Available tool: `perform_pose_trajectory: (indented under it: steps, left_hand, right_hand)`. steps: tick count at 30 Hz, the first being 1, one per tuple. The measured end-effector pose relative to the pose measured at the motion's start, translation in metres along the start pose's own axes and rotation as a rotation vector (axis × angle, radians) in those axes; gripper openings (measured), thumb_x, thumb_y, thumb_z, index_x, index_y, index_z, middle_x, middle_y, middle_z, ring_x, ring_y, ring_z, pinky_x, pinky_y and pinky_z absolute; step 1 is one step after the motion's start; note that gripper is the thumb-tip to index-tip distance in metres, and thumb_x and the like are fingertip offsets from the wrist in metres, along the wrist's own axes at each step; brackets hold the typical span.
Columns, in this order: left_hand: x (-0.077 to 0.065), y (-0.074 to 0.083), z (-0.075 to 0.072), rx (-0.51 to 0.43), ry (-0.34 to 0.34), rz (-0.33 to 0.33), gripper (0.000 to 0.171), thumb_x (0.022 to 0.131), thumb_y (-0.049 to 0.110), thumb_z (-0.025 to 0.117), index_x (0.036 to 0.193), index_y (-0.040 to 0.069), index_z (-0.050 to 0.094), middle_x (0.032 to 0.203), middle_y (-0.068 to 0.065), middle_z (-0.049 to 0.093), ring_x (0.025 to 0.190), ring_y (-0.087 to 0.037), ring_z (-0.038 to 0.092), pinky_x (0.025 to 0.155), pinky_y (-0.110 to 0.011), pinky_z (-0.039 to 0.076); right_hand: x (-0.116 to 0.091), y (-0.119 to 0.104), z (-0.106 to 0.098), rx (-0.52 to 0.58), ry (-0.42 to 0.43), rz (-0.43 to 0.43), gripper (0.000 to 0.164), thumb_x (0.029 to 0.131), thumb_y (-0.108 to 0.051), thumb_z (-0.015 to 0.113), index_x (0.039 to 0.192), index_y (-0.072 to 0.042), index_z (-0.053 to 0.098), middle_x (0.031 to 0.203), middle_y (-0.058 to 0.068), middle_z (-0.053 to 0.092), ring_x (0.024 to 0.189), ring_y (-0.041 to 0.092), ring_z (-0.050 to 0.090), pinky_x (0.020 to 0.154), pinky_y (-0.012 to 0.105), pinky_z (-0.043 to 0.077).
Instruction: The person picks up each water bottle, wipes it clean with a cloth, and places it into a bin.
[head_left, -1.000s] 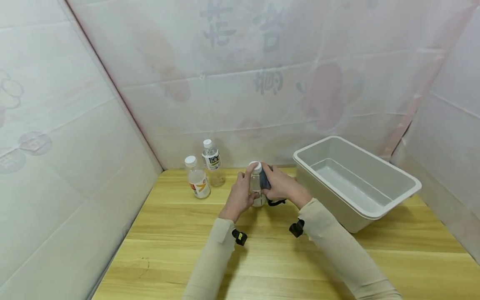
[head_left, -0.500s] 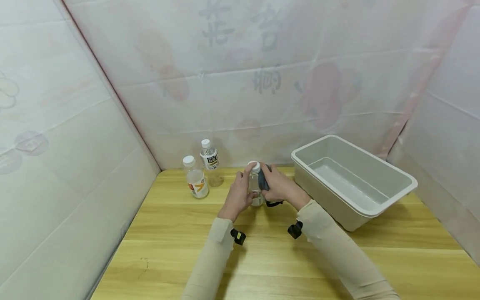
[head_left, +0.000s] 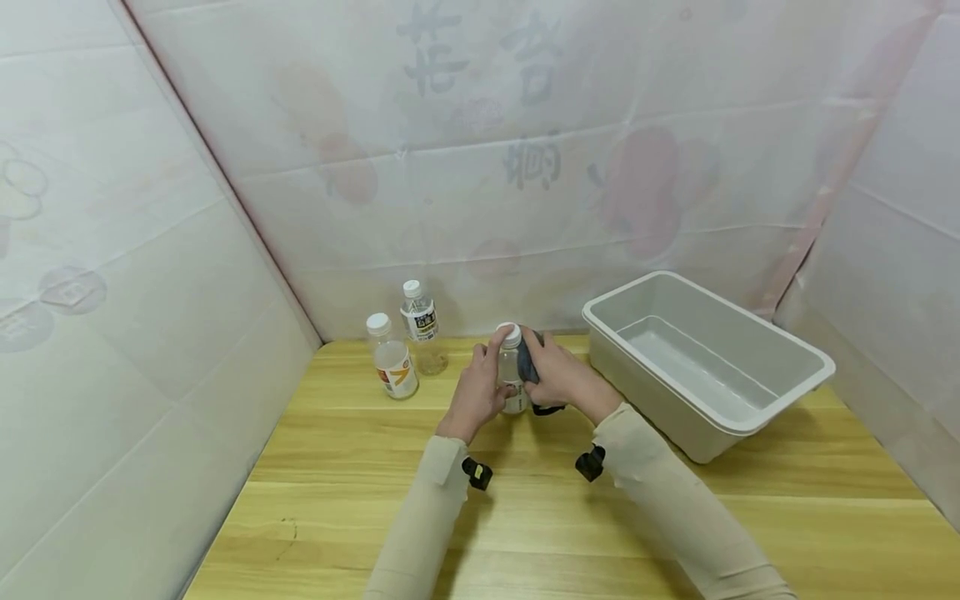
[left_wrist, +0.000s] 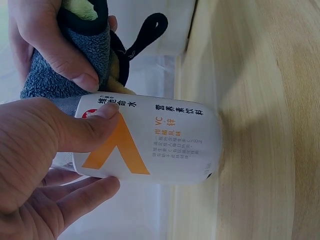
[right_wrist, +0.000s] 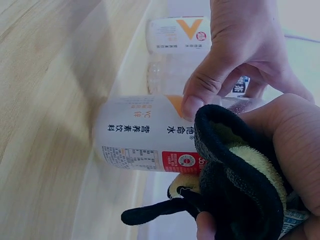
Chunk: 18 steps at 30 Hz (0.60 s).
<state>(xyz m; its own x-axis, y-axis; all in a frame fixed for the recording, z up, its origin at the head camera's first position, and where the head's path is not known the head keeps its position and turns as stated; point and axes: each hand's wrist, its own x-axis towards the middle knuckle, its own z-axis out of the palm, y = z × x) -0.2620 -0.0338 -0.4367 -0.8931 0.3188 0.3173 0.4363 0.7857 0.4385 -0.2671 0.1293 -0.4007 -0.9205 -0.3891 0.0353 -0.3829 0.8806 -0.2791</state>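
Note:
In the head view a clear bottle (head_left: 509, 364) with a white cap stands upright on the wooden table. My left hand (head_left: 474, 393) grips it from the left, thumb and fingers around its upper part. The left wrist view shows its white label (left_wrist: 145, 140) with an orange V mark. My right hand (head_left: 564, 377) holds a folded grey-blue cloth (head_left: 527, 363) against the bottle's right side. Black edging, a yellow inner side and a black hanging loop (right_wrist: 150, 212) show on the cloth in the right wrist view. My hands partly hide the bottle's upper part.
Two more white-capped bottles stand at the back left: a similar one with an orange mark (head_left: 395, 367) and a taller clear one (head_left: 423, 325). A grey plastic bin (head_left: 645, 400) sits at the right. Printed sheets (head_left: 480, 208) wall the table's back and sides.
The head view has shifted slightly. Both hands keep their places on the bottle and the cloth, with no clear movement.

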Motion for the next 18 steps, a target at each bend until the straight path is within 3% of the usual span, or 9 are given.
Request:
perform_pose_trajectory:
  steps: [18]
  left_hand:
    - [0.0012,-0.0018,0.0023,0.039,0.027,0.000,0.108,0.071,0.017,0.076,0.138,0.048,-0.003,0.098,-0.010,0.043,0.050,-0.015,0.045,0.043,-0.023,0.036]
  right_hand:
    - [0.0002,0.0007,0.0035,0.005,0.007,0.011,0.094,0.074,-0.027,0.063,0.145,-0.013,0.003,0.133,0.034,0.030,0.097,0.038,0.057,0.071,0.042,0.050]
